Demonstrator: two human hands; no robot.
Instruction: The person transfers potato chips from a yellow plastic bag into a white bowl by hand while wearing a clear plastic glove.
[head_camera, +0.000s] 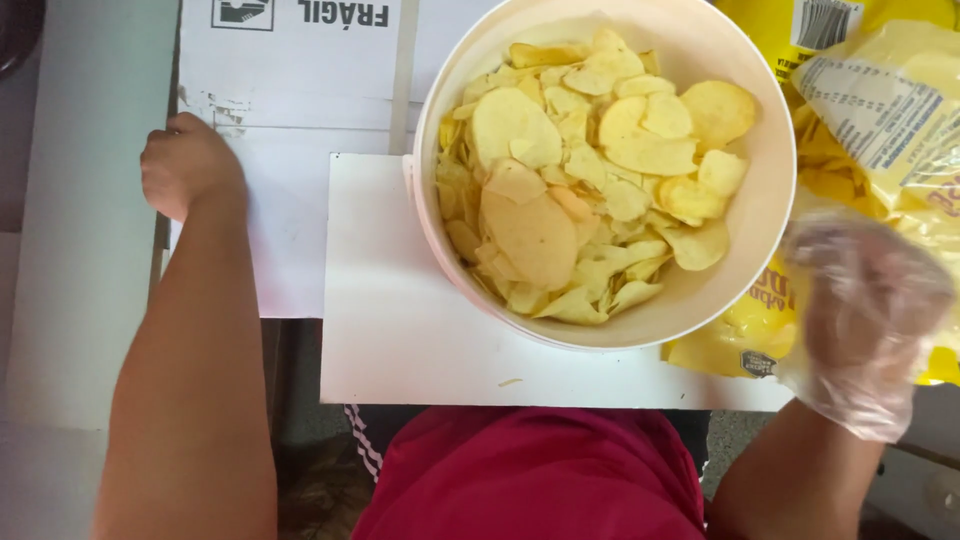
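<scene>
A white bucket full of yellow potato chips stands on a white board in front of me. My left hand is bare and closed into a fist, resting at the left edge of a white cardboard box. My right hand wears a thin clear plastic glove and is blurred. It hovers with fingers apart just right of the bucket, over a yellow chip bag. I see nothing in it.
More yellow chip bags with printed labels lie at the upper right. A pale surface runs along the left. My red garment fills the bottom centre.
</scene>
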